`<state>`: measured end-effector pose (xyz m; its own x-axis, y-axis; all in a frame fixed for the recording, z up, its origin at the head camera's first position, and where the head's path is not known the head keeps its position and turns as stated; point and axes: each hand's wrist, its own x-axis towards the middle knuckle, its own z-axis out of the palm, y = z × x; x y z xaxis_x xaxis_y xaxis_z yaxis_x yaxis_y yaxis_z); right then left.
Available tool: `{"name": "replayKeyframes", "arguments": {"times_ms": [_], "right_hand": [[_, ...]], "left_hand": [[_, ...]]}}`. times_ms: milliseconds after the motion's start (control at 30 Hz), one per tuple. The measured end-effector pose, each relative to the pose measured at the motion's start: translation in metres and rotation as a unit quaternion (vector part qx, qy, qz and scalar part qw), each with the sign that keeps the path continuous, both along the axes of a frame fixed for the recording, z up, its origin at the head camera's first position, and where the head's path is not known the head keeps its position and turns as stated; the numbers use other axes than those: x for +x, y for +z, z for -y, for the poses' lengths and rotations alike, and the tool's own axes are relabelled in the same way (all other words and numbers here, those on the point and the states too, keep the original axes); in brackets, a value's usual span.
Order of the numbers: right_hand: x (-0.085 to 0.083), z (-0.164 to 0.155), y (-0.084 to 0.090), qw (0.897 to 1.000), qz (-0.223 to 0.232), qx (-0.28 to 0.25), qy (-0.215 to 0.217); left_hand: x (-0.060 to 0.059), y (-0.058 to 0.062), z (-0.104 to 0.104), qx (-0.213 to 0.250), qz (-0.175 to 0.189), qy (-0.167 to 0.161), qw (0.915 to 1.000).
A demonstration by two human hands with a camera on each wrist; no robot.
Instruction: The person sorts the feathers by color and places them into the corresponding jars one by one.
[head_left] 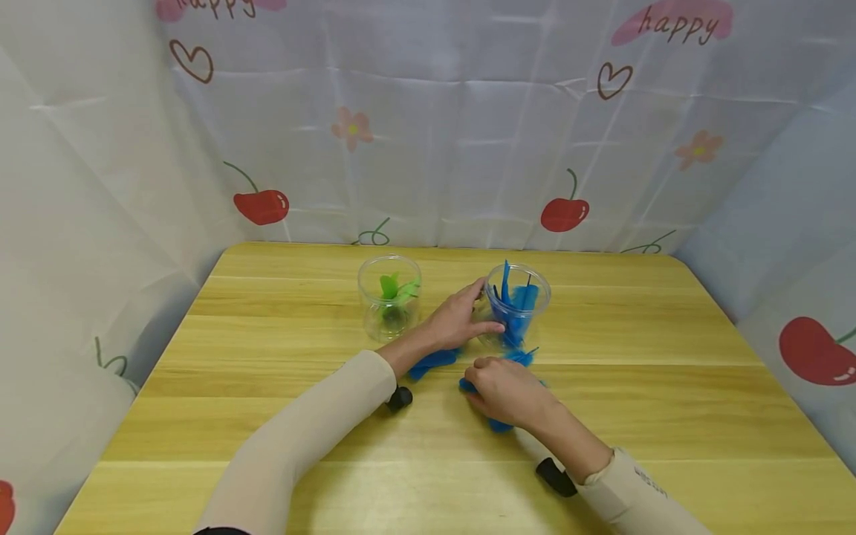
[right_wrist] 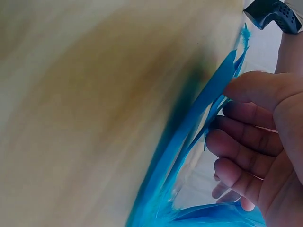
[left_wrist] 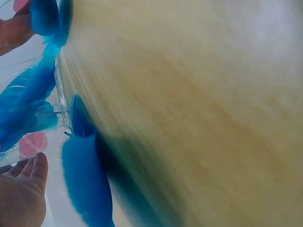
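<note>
Feathers going into jar.
Left hand [head_left: 461,319] steadying blue-feather jar [head_left: 518,306], right hand [head_left: 504,390] pinching blue feathers [head_left: 498,423] off bench [head_left: 669,386]; next, probably lifting into jar.

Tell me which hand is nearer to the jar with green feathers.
Left. The left hand is just right of the green-feather jar, with its grip on the blue-feather jar. The right hand lies farther off, on blue feathers.

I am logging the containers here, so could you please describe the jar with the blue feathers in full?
The jar with the blue feathers is a clear, plastic-looking, lidless cylinder standing upright on the wooden table, right of a similar jar with green feathers. Blue feathers stick up past its rim. The left hand holds its side.
</note>
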<state>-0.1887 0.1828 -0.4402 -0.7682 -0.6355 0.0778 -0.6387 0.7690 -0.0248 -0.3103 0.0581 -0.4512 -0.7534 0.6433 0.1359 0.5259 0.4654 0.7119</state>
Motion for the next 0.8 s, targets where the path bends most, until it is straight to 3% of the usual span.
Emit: {"name": "replayKeyframes", "arguments": {"times_ms": [600,800], "right_hand": [[-0.0021,-0.0022,-0.0025,1.000,-0.011,0.006,-0.004],[0.0005,-0.0036,0.0037,1.000,-0.024,-0.018,0.002]], "left_hand": [[0.0007,0.0020,-0.0004,-0.002,0.002,0.002,1.0000],[0.0006,0.0021,0.0000,-0.003,0.003,0.002,1.0000]]}}
